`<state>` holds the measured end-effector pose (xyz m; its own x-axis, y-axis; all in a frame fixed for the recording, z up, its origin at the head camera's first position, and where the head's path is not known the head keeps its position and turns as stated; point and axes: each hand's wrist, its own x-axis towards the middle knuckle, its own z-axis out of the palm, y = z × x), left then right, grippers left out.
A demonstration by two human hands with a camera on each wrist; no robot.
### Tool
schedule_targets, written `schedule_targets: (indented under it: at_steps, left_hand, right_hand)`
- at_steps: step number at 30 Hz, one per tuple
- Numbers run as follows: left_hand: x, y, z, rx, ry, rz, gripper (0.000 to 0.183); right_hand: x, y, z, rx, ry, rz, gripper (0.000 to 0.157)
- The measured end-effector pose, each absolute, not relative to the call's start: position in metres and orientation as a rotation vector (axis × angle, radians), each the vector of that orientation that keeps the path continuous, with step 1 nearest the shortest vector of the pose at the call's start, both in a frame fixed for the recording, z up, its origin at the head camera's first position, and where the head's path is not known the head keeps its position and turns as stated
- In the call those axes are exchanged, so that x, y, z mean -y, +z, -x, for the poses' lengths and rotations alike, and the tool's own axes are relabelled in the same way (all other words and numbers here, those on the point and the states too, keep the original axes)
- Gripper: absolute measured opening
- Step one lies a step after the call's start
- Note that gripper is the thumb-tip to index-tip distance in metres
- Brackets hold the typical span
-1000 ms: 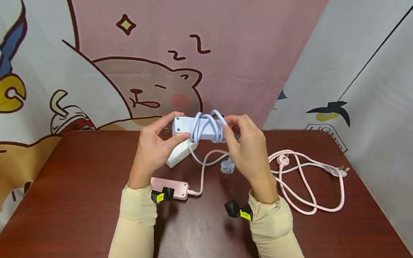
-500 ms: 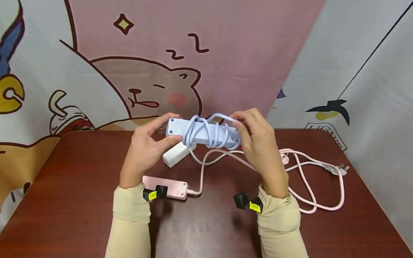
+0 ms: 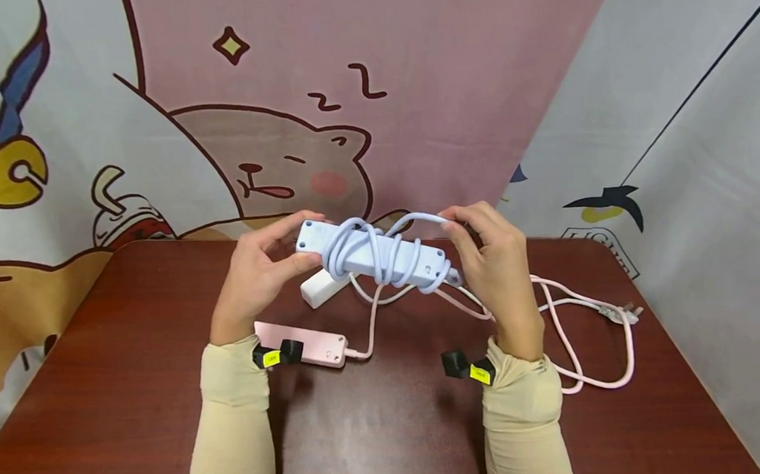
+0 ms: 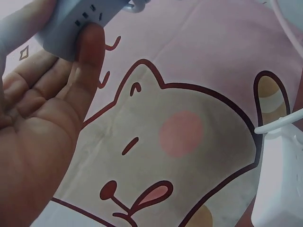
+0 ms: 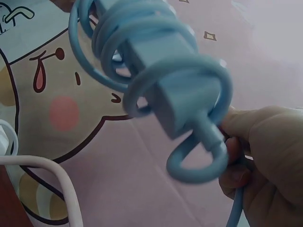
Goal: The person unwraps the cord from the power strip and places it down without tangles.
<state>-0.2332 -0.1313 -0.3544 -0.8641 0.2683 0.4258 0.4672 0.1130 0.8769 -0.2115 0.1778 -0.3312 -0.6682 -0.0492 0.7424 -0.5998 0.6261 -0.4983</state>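
Observation:
A light blue power strip (image 3: pixel 358 257) is held up over the table, tilted down to the right, with its own cord (image 3: pixel 421 216) looped loosely around it several times. My left hand (image 3: pixel 253 273) grips the strip's left end between thumb and fingers. In the left wrist view, socket slots show on the strip (image 4: pixel 71 28) beside the thumb. My right hand (image 3: pixel 498 268) pinches the cord beyond the strip's right end. The right wrist view shows the cord (image 5: pixel 236 208) running down out of the right fingers, and loose coils around the strip (image 5: pixel 189 99).
On the dark red table (image 3: pixel 130 376) lie a pink power strip (image 3: pixel 315 346) and a white power strip (image 3: pixel 322 286), behind the left forearm and below the blue strip. A pink cord (image 3: pixel 595 380) and a white plug (image 3: pixel 617 313) lie at right. A printed curtain (image 3: pixel 448 75) hangs behind.
My hands have moved apart, the right one going right and slightly down with the cord. The blue strip has shifted left and tilted, and its coils have spread and loosened.

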Motion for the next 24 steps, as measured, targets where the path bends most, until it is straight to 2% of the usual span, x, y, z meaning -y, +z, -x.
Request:
schedule_targets:
  at_steps: [24]
  left_hand:
    - [0.147,-0.359,0.236,1.664,-2.311,0.77,0.043]
  right_hand:
    - [-0.185,-0.342,0.218,2.242,1.009,-0.533,0.012]
